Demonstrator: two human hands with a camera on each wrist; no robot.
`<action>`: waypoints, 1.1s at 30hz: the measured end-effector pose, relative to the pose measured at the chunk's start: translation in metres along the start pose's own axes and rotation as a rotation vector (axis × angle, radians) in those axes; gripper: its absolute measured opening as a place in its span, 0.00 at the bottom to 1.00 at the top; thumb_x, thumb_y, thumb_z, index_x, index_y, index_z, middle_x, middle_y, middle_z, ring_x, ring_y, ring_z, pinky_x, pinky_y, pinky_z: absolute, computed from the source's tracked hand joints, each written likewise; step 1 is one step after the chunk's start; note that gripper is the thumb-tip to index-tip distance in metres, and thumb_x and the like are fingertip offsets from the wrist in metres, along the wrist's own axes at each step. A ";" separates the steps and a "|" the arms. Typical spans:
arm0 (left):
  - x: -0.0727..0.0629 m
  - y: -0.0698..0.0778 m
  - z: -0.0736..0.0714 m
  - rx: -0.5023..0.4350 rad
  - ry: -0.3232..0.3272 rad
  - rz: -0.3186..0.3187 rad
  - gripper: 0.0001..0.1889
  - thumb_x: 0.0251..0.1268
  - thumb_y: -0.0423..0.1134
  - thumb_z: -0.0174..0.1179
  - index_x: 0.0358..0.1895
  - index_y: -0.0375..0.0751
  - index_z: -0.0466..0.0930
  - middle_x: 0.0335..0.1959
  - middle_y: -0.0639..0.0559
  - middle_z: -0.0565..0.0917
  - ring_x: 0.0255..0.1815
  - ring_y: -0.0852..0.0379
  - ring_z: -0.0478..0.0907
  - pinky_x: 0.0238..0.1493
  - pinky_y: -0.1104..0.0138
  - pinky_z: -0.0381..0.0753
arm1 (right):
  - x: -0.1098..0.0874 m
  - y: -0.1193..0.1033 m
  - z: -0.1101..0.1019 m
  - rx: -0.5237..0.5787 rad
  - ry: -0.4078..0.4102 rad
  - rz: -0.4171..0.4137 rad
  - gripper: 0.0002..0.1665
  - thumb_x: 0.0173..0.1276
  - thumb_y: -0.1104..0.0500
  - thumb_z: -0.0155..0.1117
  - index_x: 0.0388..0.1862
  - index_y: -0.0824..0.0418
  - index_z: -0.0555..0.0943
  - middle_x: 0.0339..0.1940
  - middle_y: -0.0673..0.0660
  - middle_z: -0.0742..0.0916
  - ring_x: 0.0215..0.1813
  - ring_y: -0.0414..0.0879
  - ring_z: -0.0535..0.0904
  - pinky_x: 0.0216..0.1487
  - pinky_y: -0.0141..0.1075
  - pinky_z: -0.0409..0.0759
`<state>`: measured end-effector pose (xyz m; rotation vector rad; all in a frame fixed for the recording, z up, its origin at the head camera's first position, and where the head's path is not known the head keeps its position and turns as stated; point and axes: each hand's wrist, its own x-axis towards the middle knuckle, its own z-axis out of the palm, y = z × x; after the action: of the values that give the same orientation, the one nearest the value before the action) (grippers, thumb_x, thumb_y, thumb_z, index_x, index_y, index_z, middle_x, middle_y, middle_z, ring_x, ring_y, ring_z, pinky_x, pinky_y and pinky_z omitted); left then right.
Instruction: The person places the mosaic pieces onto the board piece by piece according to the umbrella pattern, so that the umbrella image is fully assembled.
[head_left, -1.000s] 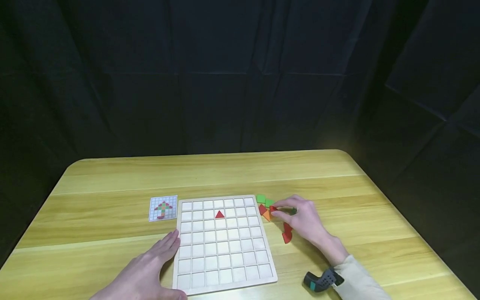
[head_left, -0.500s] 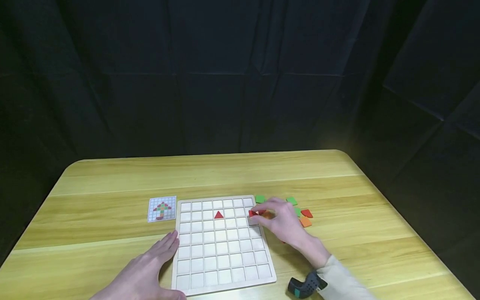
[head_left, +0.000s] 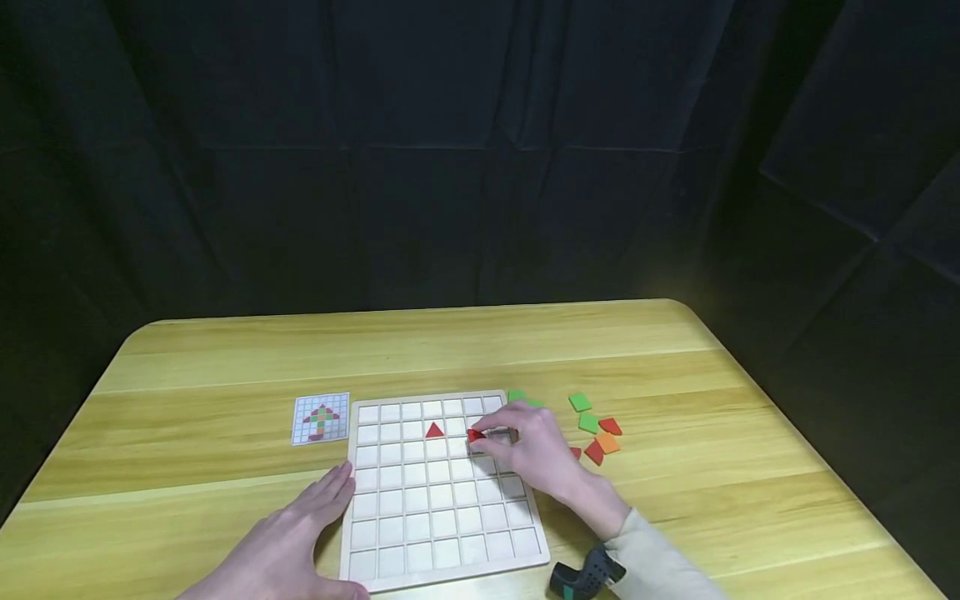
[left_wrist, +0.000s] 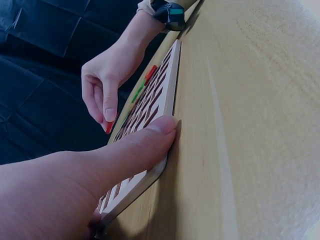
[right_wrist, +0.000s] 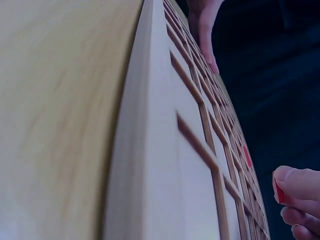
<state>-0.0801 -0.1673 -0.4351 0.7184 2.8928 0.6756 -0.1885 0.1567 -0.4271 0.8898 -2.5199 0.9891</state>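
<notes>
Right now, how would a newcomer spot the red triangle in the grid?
On the wooden table sits a pale gridded board. The red triangle lies in its second row from the far edge, middle column. It is the only piece seen in a cell; the nearest red piece is pinched by the right hand.

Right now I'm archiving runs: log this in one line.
right fingers: pinch red piece over grid board | left fingers: against grid board
</notes>
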 end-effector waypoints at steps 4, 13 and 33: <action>0.000 0.001 -0.001 -0.017 -0.013 -0.014 0.65 0.39 0.79 0.65 0.73 0.30 0.63 0.79 0.39 0.60 0.76 0.38 0.61 0.61 0.45 0.76 | 0.002 -0.007 0.005 0.010 -0.035 0.023 0.11 0.53 0.57 0.81 0.36 0.56 0.91 0.33 0.48 0.90 0.37 0.42 0.84 0.37 0.33 0.82; 0.001 0.001 -0.001 -0.019 -0.013 -0.020 0.65 0.38 0.79 0.65 0.73 0.30 0.64 0.78 0.39 0.60 0.76 0.38 0.61 0.62 0.45 0.75 | 0.002 -0.014 0.012 -0.018 -0.080 0.031 0.10 0.56 0.58 0.79 0.38 0.56 0.91 0.34 0.49 0.89 0.37 0.42 0.82 0.37 0.31 0.80; 0.001 0.001 0.000 -0.015 -0.016 -0.024 0.65 0.39 0.79 0.66 0.73 0.30 0.63 0.79 0.40 0.60 0.76 0.38 0.61 0.63 0.46 0.75 | -0.002 -0.013 0.021 0.008 -0.073 0.031 0.13 0.58 0.62 0.77 0.43 0.59 0.90 0.38 0.51 0.90 0.41 0.41 0.85 0.42 0.31 0.83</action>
<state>-0.0806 -0.1662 -0.4350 0.6823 2.8741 0.6849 -0.1795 0.1356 -0.4366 0.9073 -2.5995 0.9940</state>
